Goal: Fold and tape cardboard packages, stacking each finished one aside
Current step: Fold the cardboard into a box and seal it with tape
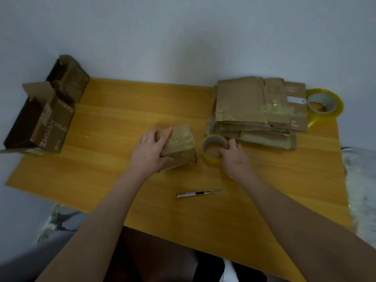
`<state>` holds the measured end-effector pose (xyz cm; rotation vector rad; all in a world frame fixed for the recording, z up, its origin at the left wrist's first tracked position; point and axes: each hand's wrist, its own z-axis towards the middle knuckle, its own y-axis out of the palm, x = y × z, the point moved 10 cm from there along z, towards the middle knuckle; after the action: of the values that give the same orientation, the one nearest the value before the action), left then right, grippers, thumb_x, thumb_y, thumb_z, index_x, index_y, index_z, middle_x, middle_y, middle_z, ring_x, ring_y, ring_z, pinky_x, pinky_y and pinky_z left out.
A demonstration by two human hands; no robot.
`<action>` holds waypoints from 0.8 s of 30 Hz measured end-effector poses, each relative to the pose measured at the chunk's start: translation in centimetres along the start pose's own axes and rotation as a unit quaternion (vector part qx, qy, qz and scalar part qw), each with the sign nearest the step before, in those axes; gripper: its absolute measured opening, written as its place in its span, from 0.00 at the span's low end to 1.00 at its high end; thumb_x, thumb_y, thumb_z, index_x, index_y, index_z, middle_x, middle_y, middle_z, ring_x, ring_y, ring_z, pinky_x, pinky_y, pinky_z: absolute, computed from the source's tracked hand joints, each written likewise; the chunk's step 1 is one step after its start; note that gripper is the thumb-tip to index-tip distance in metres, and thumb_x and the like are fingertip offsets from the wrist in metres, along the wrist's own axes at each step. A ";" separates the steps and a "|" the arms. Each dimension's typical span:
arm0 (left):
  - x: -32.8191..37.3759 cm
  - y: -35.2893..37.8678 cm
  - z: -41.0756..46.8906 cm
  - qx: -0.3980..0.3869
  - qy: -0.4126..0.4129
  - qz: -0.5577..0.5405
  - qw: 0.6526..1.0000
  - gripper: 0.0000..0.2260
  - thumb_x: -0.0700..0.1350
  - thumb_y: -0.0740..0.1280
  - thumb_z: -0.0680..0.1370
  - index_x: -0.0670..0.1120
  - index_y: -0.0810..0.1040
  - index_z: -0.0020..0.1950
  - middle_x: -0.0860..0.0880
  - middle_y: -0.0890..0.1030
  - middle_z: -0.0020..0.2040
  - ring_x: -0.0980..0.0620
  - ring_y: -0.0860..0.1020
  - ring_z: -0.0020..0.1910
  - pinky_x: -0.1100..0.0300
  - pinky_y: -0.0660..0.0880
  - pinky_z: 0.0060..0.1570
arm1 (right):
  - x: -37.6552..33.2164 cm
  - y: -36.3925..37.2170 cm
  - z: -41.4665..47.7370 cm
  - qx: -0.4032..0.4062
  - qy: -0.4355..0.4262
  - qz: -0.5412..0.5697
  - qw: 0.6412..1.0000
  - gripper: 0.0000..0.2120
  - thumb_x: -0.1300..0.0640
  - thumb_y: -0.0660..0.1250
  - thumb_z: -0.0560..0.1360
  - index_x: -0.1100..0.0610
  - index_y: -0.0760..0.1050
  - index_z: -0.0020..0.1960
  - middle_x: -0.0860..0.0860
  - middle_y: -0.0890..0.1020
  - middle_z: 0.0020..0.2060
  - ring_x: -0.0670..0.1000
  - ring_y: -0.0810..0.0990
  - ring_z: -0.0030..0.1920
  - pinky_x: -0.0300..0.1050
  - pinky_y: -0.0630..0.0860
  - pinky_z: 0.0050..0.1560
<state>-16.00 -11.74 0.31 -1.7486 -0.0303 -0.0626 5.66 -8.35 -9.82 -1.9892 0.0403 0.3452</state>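
Forearms reach in from the near edge of the table [122, 110]; a knife [197, 193] lies between them, untouched, blade end pointing right.

Hand state:
- Left hand [149, 151]: clamped on the left end of the box [180, 145], fingers over the top edge, thumb on the near side.
- Right hand [234, 157]: fingers pinch the right rim of the tape roll [212, 148], which stands on the table just right of the box.
- The hands are apart, each on its own item.

Task item: the box sits at table centre, folded shut, with glossy tape across its top face.

Progress, as judged:
- This box appears close to finished. Whether the hidden faces are sealed cannot be told.
- A stack of flats [254, 110] lies at right, just behind the tape roll; much folding likely remains.
- Two open cartons [40, 123] lie on their sides at the far left. Whether these count as finished packages is unclear.
- The box has not yet been set aside.

A spare roll [324, 103] rests at the far right edge.
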 end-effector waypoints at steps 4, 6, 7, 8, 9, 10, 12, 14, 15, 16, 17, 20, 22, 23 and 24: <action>2.3 -0.2 1.2 0.002 0.028 -0.006 1.000 0.39 0.56 0.70 0.73 0.54 0.53 0.78 0.42 0.59 0.73 0.42 0.60 0.72 0.48 0.65 0.66 | 2.8 -1.9 -1.1 0.050 0.025 0.116 0.992 0.07 0.57 0.62 0.80 0.56 0.74 0.57 0.51 0.68 0.58 0.56 0.74 0.52 0.48 0.72 0.47; 4.6 -0.3 1.7 -0.002 0.051 -0.010 0.999 0.39 0.56 0.70 0.73 0.54 0.52 0.78 0.42 0.58 0.73 0.41 0.60 0.71 0.47 0.65 0.67 | 6.0 -4.1 -3.2 0.135 0.063 0.212 0.966 0.06 0.55 0.62 0.80 0.56 0.74 0.54 0.52 0.73 0.54 0.56 0.76 0.49 0.49 0.71 0.46; 6.3 -0.1 1.9 -0.010 0.067 -0.007 0.998 0.39 0.56 0.69 0.74 0.54 0.51 0.78 0.42 0.57 0.74 0.42 0.59 0.72 0.48 0.64 0.68 | 8.0 -5.2 -4.4 0.181 0.089 0.255 0.946 0.05 0.55 0.62 0.80 0.57 0.73 0.52 0.53 0.75 0.49 0.57 0.76 0.48 0.47 0.69 0.43; 8.4 0.2 2.0 -0.020 0.087 0.000 0.996 0.39 0.56 0.69 0.75 0.55 0.49 0.78 0.42 0.56 0.74 0.42 0.58 0.72 0.48 0.62 0.69 | 9.8 -6.3 -5.5 0.221 0.115 0.292 0.924 0.04 0.56 0.62 0.80 0.57 0.71 0.50 0.53 0.76 0.45 0.58 0.76 0.46 0.47 0.67 0.41; 10.7 0.5 2.1 -0.029 0.109 0.008 0.994 0.39 0.56 0.68 0.75 0.55 0.47 0.78 0.42 0.55 0.75 0.42 0.56 0.73 0.48 0.61 0.70 | 11.5 -7.3 -6.5 0.248 0.137 0.327 0.902 0.04 0.56 0.62 0.80 0.57 0.70 0.49 0.54 0.77 0.42 0.59 0.77 0.45 0.49 0.68 0.40; 13.3 0.8 2.1 -0.035 0.133 0.013 0.990 0.39 0.57 0.67 0.75 0.55 0.46 0.78 0.43 0.54 0.75 0.42 0.54 0.74 0.48 0.59 0.71 | 12.8 -8.2 -7.2 0.266 0.151 0.363 0.880 0.04 0.56 0.61 0.80 0.56 0.68 0.48 0.54 0.78 0.41 0.60 0.79 0.43 0.52 0.72 0.41; 18.5 1.5 2.0 -0.042 0.174 0.012 0.984 0.39 0.58 0.66 0.76 0.56 0.44 0.78 0.44 0.51 0.76 0.42 0.51 0.75 0.48 0.55 0.73 | 14.9 -9.7 -8.4 0.288 0.170 0.415 0.846 0.05 0.55 0.60 0.80 0.52 0.66 0.46 0.54 0.79 0.41 0.60 0.80 0.43 0.59 0.77 0.44; 22.9 2.4 1.9 -0.043 0.203 0.015 0.978 0.40 0.58 0.66 0.76 0.55 0.43 0.78 0.44 0.51 0.76 0.42 0.49 0.75 0.48 0.51 0.74 | 16.7 -10.6 -9.7 0.294 0.194 0.411 0.841 0.05 0.55 0.60 0.80 0.53 0.67 0.47 0.52 0.78 0.41 0.58 0.80 0.44 0.58 0.77 0.46; 24.7 2.9 1.9 -0.042 0.212 0.020 0.976 0.39 0.58 0.66 0.76 0.55 0.44 0.78 0.43 0.51 0.76 0.42 0.49 0.76 0.48 0.50 0.74 | 17.7 -10.7 -10.4 0.295 0.208 0.401 0.842 0.04 0.56 0.60 0.81 0.54 0.67 0.48 0.52 0.77 0.42 0.58 0.79 0.45 0.57 0.77 0.46; 26.1 3.4 1.9 -0.040 0.218 0.028 0.975 0.39 0.58 0.66 0.76 0.54 0.44 0.78 0.43 0.52 0.76 0.41 0.49 0.76 0.48 0.50 0.74 | 18.6 -10.6 -11.0 0.296 0.215 0.397 0.842 0.04 0.55 0.60 0.81 0.54 0.67 0.49 0.53 0.77 0.43 0.59 0.79 0.46 0.56 0.76 0.47; 27.2 3.9 1.9 -0.039 0.221 0.033 0.974 0.40 0.58 0.66 0.76 0.54 0.44 0.78 0.43 0.52 0.76 0.41 0.49 0.76 0.48 0.50 0.74 | 19.3 -10.4 -11.5 0.290 0.219 0.399 0.842 0.04 0.54 0.61 0.80 0.54 0.68 0.50 0.53 0.78 0.45 0.59 0.79 0.48 0.55 0.76 0.49; 28.8 5.1 2.0 -0.036 0.215 0.028 0.975 0.40 0.57 0.67 0.75 0.53 0.44 0.78 0.42 0.52 0.76 0.41 0.48 0.76 0.47 0.49 0.75 | 20.9 -9.3 -12.0 0.257 0.233 0.406 0.846 0.22 0.48 0.70 0.74 0.57 0.70 0.62 0.54 0.78 0.56 0.57 0.76 0.58 0.47 0.71 0.54; 29.3 5.6 2.0 -0.031 0.218 0.030 0.975 0.41 0.57 0.67 0.76 0.52 0.43 0.78 0.42 0.51 0.76 0.41 0.47 0.76 0.45 0.49 0.75 | 21.3 -8.9 -12.0 0.237 0.246 0.406 0.848 0.32 0.48 0.76 0.69 0.59 0.67 0.67 0.54 0.77 0.60 0.56 0.75 0.61 0.47 0.70 0.55; 29.5 5.8 2.0 -0.032 0.223 0.033 0.974 0.42 0.57 0.67 0.76 0.52 0.42 0.78 0.42 0.50 0.76 0.42 0.46 0.76 0.45 0.48 0.75 | 21.4 -8.7 -11.9 0.231 0.250 0.406 0.848 0.35 0.49 0.77 0.68 0.59 0.66 0.67 0.55 0.76 0.61 0.56 0.74 0.62 0.47 0.70 0.56; 29.5 6.0 2.0 -0.036 0.228 0.033 0.972 0.42 0.57 0.66 0.75 0.52 0.41 0.78 0.42 0.49 0.76 0.42 0.45 0.77 0.44 0.47 0.75 | 21.5 -8.5 -11.7 0.226 0.254 0.406 0.848 0.36 0.49 0.77 0.67 0.59 0.65 0.68 0.55 0.76 0.62 0.57 0.74 0.62 0.48 0.71 0.57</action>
<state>13.82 -11.25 -4.22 -1.7693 0.3706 -0.4197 30.44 -12.42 -3.31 -1.4445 1.2183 0.2879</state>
